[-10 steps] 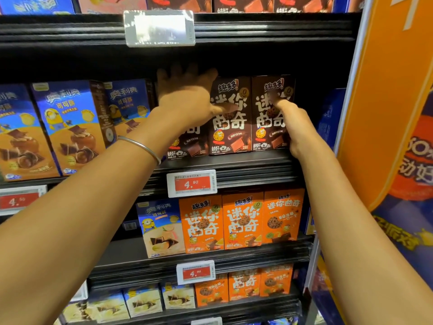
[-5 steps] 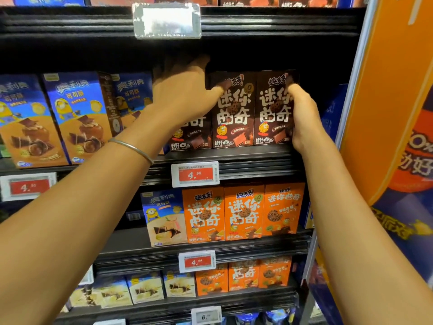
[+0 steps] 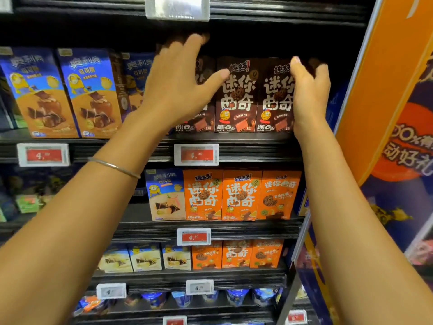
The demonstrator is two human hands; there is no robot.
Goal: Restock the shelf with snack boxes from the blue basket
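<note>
**Right grip shifts to the end box's edge as the brown row is squared up**

A second ago the right grip [image 3: 309,95] pressed a fingertip on the printed front of the rightmost dark brown cardboard snack box [image 3: 274,102]. It has since slid to that box's outer edge, and its fingers now curl round the upper right corner with the thumb lying up the front. The left grip [image 3: 178,90], earlier flat against the row, has lifted. Its fingers are spread over the top of the leftmost brown box [image 3: 196,124], and its thumb stretches toward the middle brown box [image 3: 236,97]. This looks like straightening rather than placing, so these boxes seem all but shelved.

The three boxes stand side by side, touching, on the black metal shelf [image 3: 257,141], above a red-and-white price tag [image 3: 196,154]. Each is upright, with its long axis vertical and its printed face turned out toward the aisle. The blue basket is not in view, so I cannot tell how many boxes remain.
</note>
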